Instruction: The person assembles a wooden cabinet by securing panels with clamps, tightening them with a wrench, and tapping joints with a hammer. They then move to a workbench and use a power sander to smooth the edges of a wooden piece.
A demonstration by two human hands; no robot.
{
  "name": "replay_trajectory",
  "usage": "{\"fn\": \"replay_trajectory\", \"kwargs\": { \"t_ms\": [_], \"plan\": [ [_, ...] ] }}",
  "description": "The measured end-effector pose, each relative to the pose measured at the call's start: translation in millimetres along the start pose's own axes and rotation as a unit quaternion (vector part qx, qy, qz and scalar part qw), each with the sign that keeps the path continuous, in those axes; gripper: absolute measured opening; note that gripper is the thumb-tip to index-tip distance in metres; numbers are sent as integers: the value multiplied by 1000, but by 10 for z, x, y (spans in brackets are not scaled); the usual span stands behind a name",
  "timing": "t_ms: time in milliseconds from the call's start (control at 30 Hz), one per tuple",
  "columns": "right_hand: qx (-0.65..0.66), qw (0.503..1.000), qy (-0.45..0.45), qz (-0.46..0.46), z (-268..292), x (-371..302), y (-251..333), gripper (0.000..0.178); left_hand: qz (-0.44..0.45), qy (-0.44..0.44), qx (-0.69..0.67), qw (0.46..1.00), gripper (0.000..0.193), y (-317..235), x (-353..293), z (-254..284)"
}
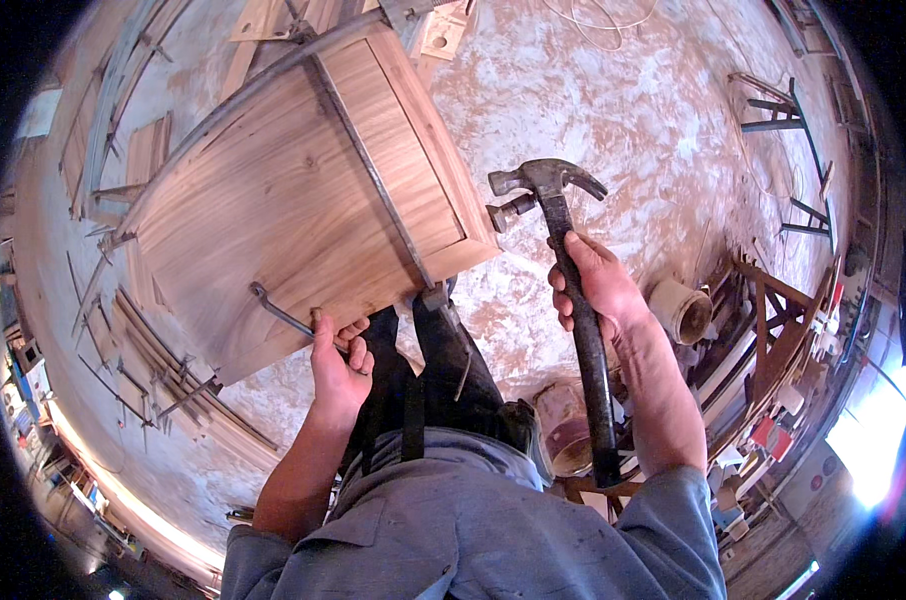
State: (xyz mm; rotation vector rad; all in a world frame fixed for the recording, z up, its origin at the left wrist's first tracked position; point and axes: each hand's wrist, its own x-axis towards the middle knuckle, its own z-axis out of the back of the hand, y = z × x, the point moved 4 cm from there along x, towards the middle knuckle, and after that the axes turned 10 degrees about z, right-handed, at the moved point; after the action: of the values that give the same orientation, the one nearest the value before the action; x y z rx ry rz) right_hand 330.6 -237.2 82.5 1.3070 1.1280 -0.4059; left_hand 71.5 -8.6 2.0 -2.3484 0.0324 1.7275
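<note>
My right hand (601,282) is wrapped round the dark handle of a claw hammer (589,360), held upright with its steel head beyond the panel's right corner. A wooden panel (253,215) with a framed right side lies in front of me. My left hand (341,368), at the panel's near edge, is closed on a thin metal bar with a hooked end (283,315); the hook rests over the wood. Across the panel runs a steel bar clamp (368,175), its near end hanging by my legs. A clamp screw (513,210) juts out at the right corner, close to the hammer head.
Wooden boards (153,345) and clamp bars lie along the left. Beyond the panel are more wood pieces (448,30). A pale bucket (681,310) stands at the right, near a wooden rack (773,315) of offcuts. Metal trestles (783,115) stand farther right on the stained floor (613,110).
</note>
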Motion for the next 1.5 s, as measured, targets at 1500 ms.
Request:
{"fn": "replay_trajectory", "kwargs": {
  "t_ms": [1500],
  "plan": [
    [-22, 999, -22, -23, 20, -57, 42, 33, 45, -18, 8, 999, 45, -60, -63, -95]
  ]
}}
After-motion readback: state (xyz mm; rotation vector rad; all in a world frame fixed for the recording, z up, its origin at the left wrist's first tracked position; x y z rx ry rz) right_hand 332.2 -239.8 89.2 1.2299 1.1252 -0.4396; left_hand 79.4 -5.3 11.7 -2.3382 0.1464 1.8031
